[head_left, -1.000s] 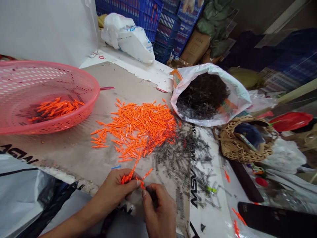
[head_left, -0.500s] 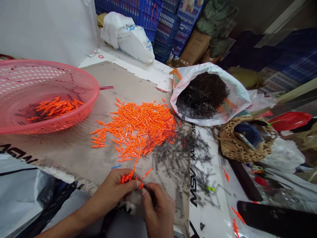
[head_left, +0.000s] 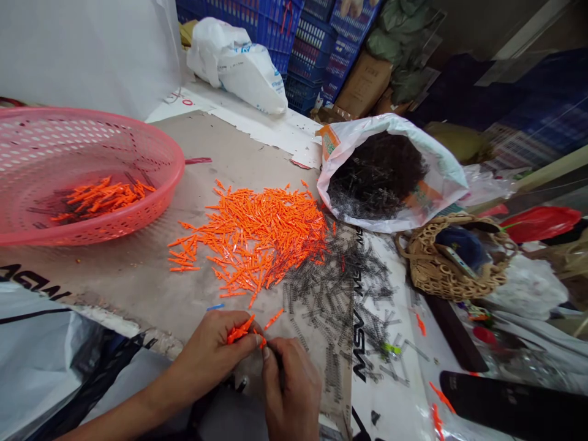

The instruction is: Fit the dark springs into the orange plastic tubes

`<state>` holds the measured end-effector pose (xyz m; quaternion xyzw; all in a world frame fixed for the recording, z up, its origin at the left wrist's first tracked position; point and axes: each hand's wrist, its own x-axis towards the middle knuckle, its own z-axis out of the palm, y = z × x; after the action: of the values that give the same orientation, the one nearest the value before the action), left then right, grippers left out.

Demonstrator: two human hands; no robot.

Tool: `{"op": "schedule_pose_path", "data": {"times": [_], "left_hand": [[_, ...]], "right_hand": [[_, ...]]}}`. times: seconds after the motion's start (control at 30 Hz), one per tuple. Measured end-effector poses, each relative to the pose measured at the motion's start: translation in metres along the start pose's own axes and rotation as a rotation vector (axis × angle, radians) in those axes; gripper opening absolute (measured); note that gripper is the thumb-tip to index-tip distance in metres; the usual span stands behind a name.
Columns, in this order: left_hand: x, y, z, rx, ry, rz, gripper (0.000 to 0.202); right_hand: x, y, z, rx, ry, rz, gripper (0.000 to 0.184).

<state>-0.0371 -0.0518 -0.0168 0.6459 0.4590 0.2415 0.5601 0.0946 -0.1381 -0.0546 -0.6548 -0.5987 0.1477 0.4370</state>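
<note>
Head view, looking down on a board work surface (head_left: pixel 119 275) with two hands at its near edge. The left hand (head_left: pixel 211 349) is curled narrow around a small bunch of orange plastic pieces (head_left: pixel 239 329), its fingers (head_left: pixel 239 344) closed and the pieces sticking out past them. The right hand (head_left: pixel 289 386) sits just beside it, with its thumb and fingers (head_left: pixel 272 358) drawn in narrow and nearly touching the left hand. A tiny orange bit shows at those fingertips, but whether they hold it, or a dark spring, is too small to tell.

Just above the hands lies a loose pile of orange pieces (head_left: pixel 252 242), with a single piece near the fingers. Dark wire springs (head_left: pixel 331 300) are scattered to its right, overlapping its edge and lying across a white printed sheet (head_left: pixel 372 343). A pink perforated basket (head_left: pixel 92 131) at the left holds more orange pieces (head_left: pixel 103 199) mixed with some dark springs. Beyond the pile, an open white sack (head_left: pixel 390 174) is full of dark springs.

Further right sits a woven bag (head_left: pixel 452 266). Blue crates (head_left: pixel 294 49), a white plastic bag (head_left: pixel 239 67) and a cardboard box (head_left: pixel 365 82) stand behind the board.
</note>
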Motion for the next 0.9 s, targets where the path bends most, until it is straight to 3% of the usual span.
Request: {"op": "schedule_pose_path", "data": {"times": [0.17, 0.33, 0.43, 0.57, 0.7, 0.8, 0.9], "left_hand": [[0.001, 0.001, -0.003, 0.058, -0.008, -0.016, 0.025], [0.001, -0.001, -0.001, -0.073, -0.024, -0.079, 0.021], [0.000, -0.002, 0.001, -0.279, -0.074, -0.205, 0.021], [-0.002, -0.004, 0.005, -0.494, -0.140, -0.261, 0.024], [-0.003, -0.012, 0.010, -0.549, -0.115, -0.262, 0.027], [-0.004, -0.017, 0.010, -0.562, -0.071, -0.249, 0.027], [-0.004, -0.018, 0.005, -0.581, -0.029, -0.257, 0.028]], "right_hand": [[0.000, 0.002, 0.000, -0.005, -0.017, -0.010, 0.017], [0.002, -0.002, -0.001, 0.092, -0.010, 0.079, 0.019], [0.002, -0.004, 0.001, 0.269, -0.022, 0.273, 0.022], [0.000, -0.002, 0.010, 0.768, -0.077, 0.674, 0.025], [-0.002, -0.001, 0.023, 1.141, -0.175, 0.809, 0.031], [-0.007, -0.005, 0.031, 0.960, -0.167, 0.749, 0.032], [-0.014, -0.007, 0.030, 0.450, -0.002, 0.402, 0.029]]}}
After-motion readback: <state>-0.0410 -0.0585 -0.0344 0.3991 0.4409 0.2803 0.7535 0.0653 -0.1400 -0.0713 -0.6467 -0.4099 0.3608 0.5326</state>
